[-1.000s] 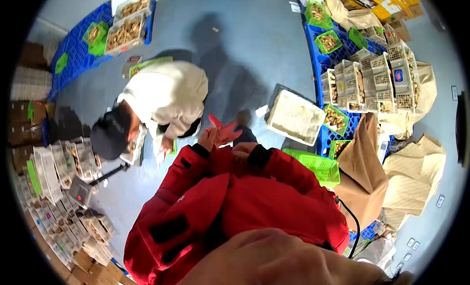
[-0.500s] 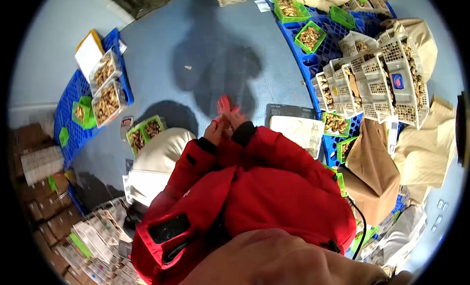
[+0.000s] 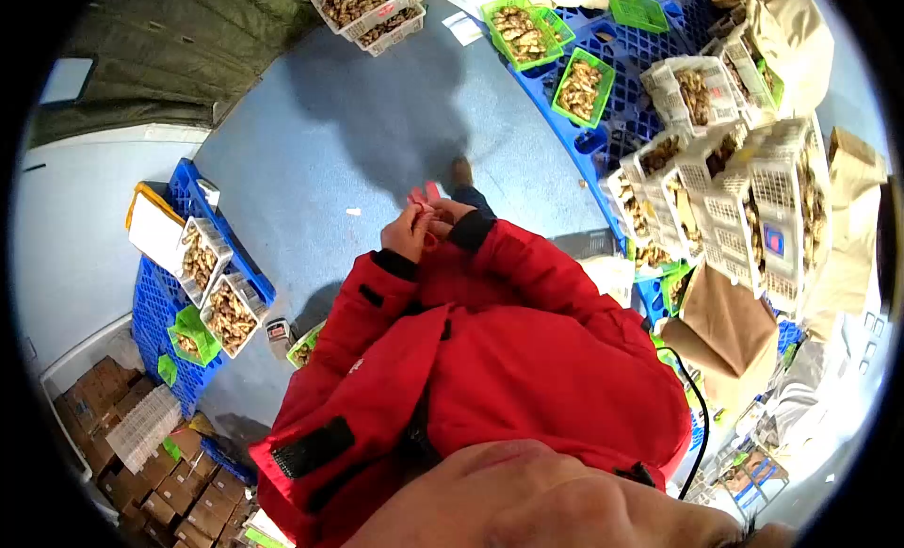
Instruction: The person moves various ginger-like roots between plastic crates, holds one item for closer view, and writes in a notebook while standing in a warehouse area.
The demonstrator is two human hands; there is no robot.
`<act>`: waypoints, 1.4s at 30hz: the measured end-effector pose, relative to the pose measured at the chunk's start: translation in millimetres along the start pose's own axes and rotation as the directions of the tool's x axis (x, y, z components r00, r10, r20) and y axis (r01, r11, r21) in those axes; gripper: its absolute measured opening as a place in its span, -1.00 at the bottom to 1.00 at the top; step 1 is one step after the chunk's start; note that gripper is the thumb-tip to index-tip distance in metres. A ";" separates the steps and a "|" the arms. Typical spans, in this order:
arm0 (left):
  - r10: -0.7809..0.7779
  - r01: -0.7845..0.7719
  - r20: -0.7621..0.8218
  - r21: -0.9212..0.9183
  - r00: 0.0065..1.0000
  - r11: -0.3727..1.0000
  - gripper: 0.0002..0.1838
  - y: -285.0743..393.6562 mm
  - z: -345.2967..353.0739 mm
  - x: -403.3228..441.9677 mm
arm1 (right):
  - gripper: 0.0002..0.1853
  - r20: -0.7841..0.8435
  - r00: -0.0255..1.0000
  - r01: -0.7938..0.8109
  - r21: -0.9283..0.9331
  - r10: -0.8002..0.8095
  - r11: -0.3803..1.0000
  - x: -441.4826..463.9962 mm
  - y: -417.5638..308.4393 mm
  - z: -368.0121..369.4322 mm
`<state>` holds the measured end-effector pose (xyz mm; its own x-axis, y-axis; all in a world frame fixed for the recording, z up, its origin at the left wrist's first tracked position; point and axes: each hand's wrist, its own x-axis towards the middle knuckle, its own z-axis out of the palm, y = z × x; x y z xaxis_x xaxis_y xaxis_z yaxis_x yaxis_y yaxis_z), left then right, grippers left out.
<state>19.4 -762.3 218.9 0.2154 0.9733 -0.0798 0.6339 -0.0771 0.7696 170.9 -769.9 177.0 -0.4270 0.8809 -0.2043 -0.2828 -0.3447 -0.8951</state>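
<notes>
In front of my red jacket, both hands are close together around a pink-red glove (image 3: 426, 192), its finger ends pointing forward. My left hand (image 3: 403, 235) has its fingers closed, pinching the glove from the left. On the other side my right hand (image 3: 448, 215) is bent in, its fingers also closed on the glove. Part of the glove is hidden between the hands. Just beyond my right hand are a brown shoe (image 3: 461, 171) and a dark trouser leg.
On the right, white crates (image 3: 739, 190) of brown, shell-like pieces stand stacked on a blue pallet (image 3: 617, 91), beside green baskets (image 3: 578, 88). Two white baskets (image 3: 232, 314) rest on the left pallet. More crates (image 3: 375, 9) stand ahead; cardboard boxes (image 3: 179, 496) lie lower left.
My view has shifted and turned. I appear to have risen from a pale seat, and a shoe and leg now show. My hands have closed in on the glove, which is bunched between them.
</notes>
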 end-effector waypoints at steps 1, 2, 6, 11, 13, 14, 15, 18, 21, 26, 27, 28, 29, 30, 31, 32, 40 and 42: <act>-0.007 0.005 -0.034 -0.039 0.999 0.999 -0.82 4.2 -5.0 27.6 | -0.62 0.047 0.996 -0.080 0.039 0.078 0.996 22.8 -32.2 -10.5; -0.017 0.013 -0.065 -0.066 0.998 0.998 -0.83 4.9 -10.7 53.7 | -0.60 0.102 0.983 -0.159 0.084 0.150 0.984 47.7 -50.9 -22.7; -0.020 -0.001 -0.229 -0.093 0.973 0.996 -0.81 -12.3 -35.9 161.7 | -0.60 -0.012 0.989 -0.148 0.038 0.149 0.988 155.5 -56.8 -79.7; -0.274 0.233 -0.155 -0.243 0.949 0.942 -0.80 1.6 -81.4 283.6 | -0.68 -0.100 0.964 -0.257 -0.107 0.246 0.960 256.5 -125.0 -145.2; -0.297 0.257 -0.155 -0.234 0.942 0.938 -0.79 -16.3 -83.6 338.2 | -0.72 -0.234 0.926 -0.301 0.014 0.296 0.953 295.9 -125.4 -177.0; -0.193 0.176 -0.164 -0.114 0.967 0.978 -0.80 -33.8 -82.4 367.0 | -0.72 -0.243 0.923 -0.296 0.047 0.298 0.954 317.0 -121.1 -200.8; -0.055 0.039 -0.203 -0.081 0.978 0.996 -0.80 -42.8 -77.1 403.8 | -0.69 -0.317 0.889 -0.333 0.053 0.332 0.942 333.7 -127.9 -219.8; -0.082 0.080 -0.012 -0.132 0.997 0.988 -0.79 -63.1 -70.4 501.7 | -0.68 -0.486 0.818 -0.280 0.132 0.308 0.951 369.9 -138.3 -282.9; 0.095 -0.096 0.098 0.005 0.991 0.995 -0.75 -74.1 -68.5 597.8 | -0.66 -0.582 0.717 -0.333 0.198 0.384 0.922 412.3 -145.5 -341.5; -0.080 0.025 0.414 0.135 0.907 0.990 -0.77 -86.0 -44.4 726.4 | -0.65 -0.635 0.674 -0.163 0.369 0.376 0.915 476.8 -168.1 -421.7; -0.078 0.007 0.432 0.164 0.899 0.986 -0.78 -88.2 -35.8 749.7 | -0.64 -0.633 0.667 -0.151 0.402 0.393 0.903 491.3 -171.2 -438.8; -0.081 -0.008 0.448 0.193 0.891 0.981 -0.80 -91.8 -26.6 772.1 | -0.64 -0.643 0.650 -0.102 0.455 0.405 0.885 510.5 -163.4 -460.2; -0.097 -0.014 0.467 0.227 0.879 0.974 -0.81 -96.1 -21.7 787.4 | -0.63 -0.645 0.631 -0.058 0.515 0.431 0.856 529.0 -151.2 -476.8; -0.208 0.070 0.479 0.289 0.853 0.955 -0.75 -107.6 -12.9 806.1 | -0.65 -0.639 0.658 0.012 0.537 0.398 0.843 543.8 -144.6 -491.6; -0.216 0.090 0.449 0.285 0.867 0.954 -0.74 -109.7 -4.1 827.4 | -0.71 -0.623 0.574 -0.032 0.631 0.531 0.776 573.7 -119.9 -520.0; -0.219 0.102 0.426 0.280 0.878 0.955 -0.74 -110.0 4.5 843.4 | -0.70 -0.516 0.680 -0.070 0.662 0.521 0.746 604.5 -76.6 -567.8; -0.224 0.115 0.525 0.233 0.821 0.966 -0.67 -149.1 73.5 954.4 | -0.35 -0.901 0.305 0.009 0.327 0.309 0.945 719.8 -39.2 -642.6; -0.235 0.110 0.557 0.249 0.796 0.962 -0.63 -163.3 103.4 982.3 | -0.41 -0.964 0.189 0.008 0.195 0.190 0.981 741.4 -15.5 -658.1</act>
<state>204.4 184.0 -50.7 0.4362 0.6726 -0.5978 0.8186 -0.0208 0.5739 423.9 102.0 -221.3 0.6934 0.4133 -0.5903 -0.4483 -0.3938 -0.8024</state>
